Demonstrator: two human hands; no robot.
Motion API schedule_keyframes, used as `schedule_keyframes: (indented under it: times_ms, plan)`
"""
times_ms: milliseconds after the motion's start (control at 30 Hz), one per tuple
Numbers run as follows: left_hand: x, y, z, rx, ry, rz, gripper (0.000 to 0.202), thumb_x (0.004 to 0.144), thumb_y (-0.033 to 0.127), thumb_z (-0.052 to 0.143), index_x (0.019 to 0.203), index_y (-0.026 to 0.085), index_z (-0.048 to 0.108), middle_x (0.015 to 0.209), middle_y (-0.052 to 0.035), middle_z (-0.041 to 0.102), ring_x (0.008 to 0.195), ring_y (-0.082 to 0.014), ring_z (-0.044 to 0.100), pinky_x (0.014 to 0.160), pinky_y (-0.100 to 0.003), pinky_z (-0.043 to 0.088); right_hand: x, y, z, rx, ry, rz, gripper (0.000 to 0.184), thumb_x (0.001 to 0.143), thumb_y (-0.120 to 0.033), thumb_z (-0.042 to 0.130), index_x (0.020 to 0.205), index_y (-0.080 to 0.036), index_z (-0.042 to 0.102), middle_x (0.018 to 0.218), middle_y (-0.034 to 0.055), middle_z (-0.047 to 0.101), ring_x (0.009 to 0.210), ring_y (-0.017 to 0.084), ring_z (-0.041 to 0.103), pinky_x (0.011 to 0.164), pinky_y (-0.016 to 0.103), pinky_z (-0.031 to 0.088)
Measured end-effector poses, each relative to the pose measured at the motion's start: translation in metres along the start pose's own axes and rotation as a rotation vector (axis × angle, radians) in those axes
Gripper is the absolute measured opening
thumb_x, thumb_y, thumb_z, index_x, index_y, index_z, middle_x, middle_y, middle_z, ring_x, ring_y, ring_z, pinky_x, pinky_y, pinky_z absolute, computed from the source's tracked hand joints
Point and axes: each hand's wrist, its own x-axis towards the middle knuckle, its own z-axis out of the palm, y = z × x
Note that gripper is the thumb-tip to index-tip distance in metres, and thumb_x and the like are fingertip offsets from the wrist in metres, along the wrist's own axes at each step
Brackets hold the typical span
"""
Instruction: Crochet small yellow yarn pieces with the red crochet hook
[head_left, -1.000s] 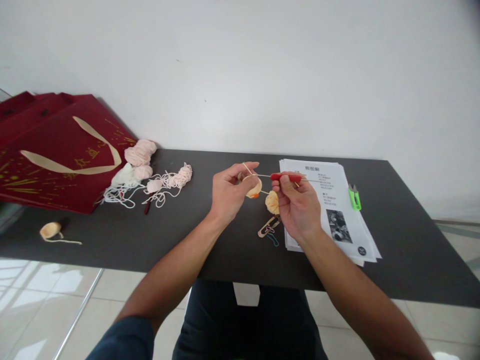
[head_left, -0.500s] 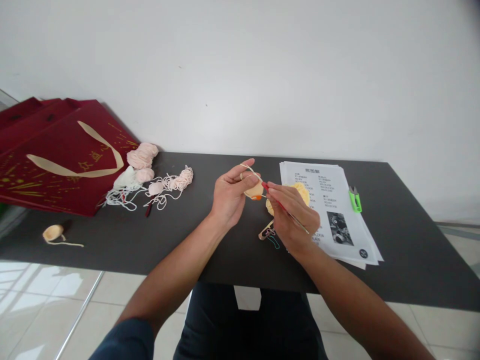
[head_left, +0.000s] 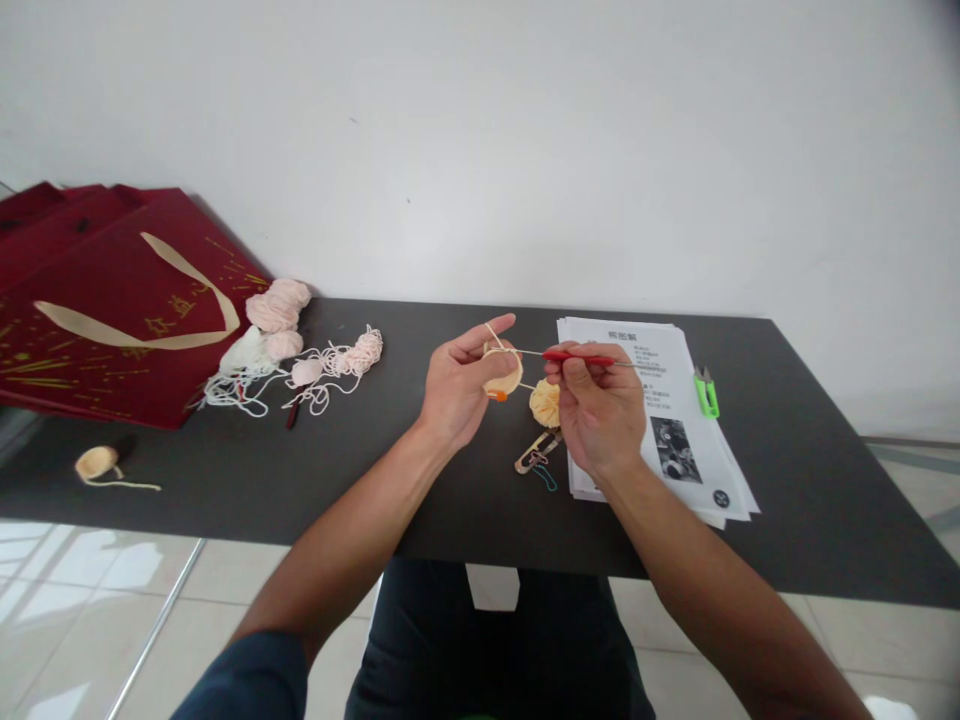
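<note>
My left hand [head_left: 459,385] is closed on a small cream crocheted piece [head_left: 502,372], its index finger stretched out with yarn over it. An orange marker [head_left: 497,396] sits at the lower edge of the piece. In my right hand [head_left: 604,410] is a crochet hook with a red handle [head_left: 577,358], held level, its metal shaft reaching left to the top of the piece. Below and between the hands lies a yellow yarn ball [head_left: 546,402], partly behind my right hand. A strand runs from the piece toward it.
Printed sheets [head_left: 675,450] lie under my right hand, with green snips [head_left: 706,392] on their right edge. Stitch markers [head_left: 541,462] rest near the yarn ball. Leftward are pink yarn [head_left: 277,305], dark red bags [head_left: 112,320] and a cream crocheted cup [head_left: 97,462].
My right hand has turned palm-up and moved slightly right, bringing the hook from a slant to nearly level. The crocheted piece has tilted so its round opening shows.
</note>
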Motion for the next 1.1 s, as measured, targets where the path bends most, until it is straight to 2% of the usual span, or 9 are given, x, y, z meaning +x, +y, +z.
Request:
schedule_keyframes:
  times_ms: [167, 333, 500, 733, 1100]
  plan:
    - [0.001, 0.003, -0.002, 0.027, 0.014, 0.026, 0.047, 0.062, 0.014, 0.086, 0.108, 0.021, 0.081, 0.075, 0.0027, 0.072, 0.062, -0.0066, 0.060, 0.059, -0.020, 0.046, 0.003, 0.000, -0.003, 0.002, 0.012, -0.003, 0.015, 0.078, -0.022, 0.086, 0.085, -0.026, 0.074, 0.090, -0.0029, 0.079, 0.071, 0.007, 0.070, 0.066, 0.019, 0.058]
    - [0.001, 0.006, -0.004, 0.049, 0.013, 0.027, 0.048, 0.061, 0.013, 0.084, 0.107, 0.022, 0.081, 0.072, 0.0025, 0.068, 0.061, -0.0079, 0.058, 0.058, -0.023, 0.044, 0.004, -0.001, -0.004, -0.066, 0.023, -0.036, 0.018, 0.077, -0.028, 0.088, 0.084, -0.028, 0.071, 0.089, -0.0029, 0.078, 0.070, 0.010, 0.069, 0.064, 0.024, 0.059]
    - [0.001, 0.007, -0.006, 0.081, -0.002, 0.042, 0.048, 0.060, 0.011, 0.078, 0.107, 0.022, 0.082, 0.066, 0.0033, 0.064, 0.055, -0.0075, 0.049, 0.052, -0.023, 0.036, 0.000, -0.002, -0.001, -0.144, 0.015, -0.127, 0.017, 0.080, -0.028, 0.085, 0.085, -0.026, 0.069, 0.088, -0.0013, 0.077, 0.070, 0.012, 0.069, 0.065, 0.028, 0.058]
    - [0.002, 0.007, -0.010, 0.103, -0.065, 0.067, 0.046, 0.061, 0.011, 0.071, 0.104, 0.020, 0.083, 0.064, 0.0022, 0.060, 0.054, -0.0083, 0.044, 0.051, -0.025, 0.030, -0.001, -0.005, -0.002, -0.151, -0.031, -0.126, 0.017, 0.081, -0.026, 0.085, 0.085, -0.025, 0.069, 0.086, -0.0016, 0.077, 0.066, 0.010, 0.067, 0.063, 0.027, 0.056]
    - [0.003, 0.009, -0.012, 0.097, -0.101, 0.043, 0.042, 0.058, 0.014, 0.066, 0.095, 0.018, 0.085, 0.065, -0.0021, 0.063, 0.058, -0.0111, 0.048, 0.052, -0.026, 0.030, -0.001, -0.006, -0.004, -0.172, -0.065, -0.149, 0.017, 0.082, -0.030, 0.083, 0.086, -0.026, 0.068, 0.084, -0.0016, 0.075, 0.066, 0.011, 0.066, 0.060, 0.027, 0.053]
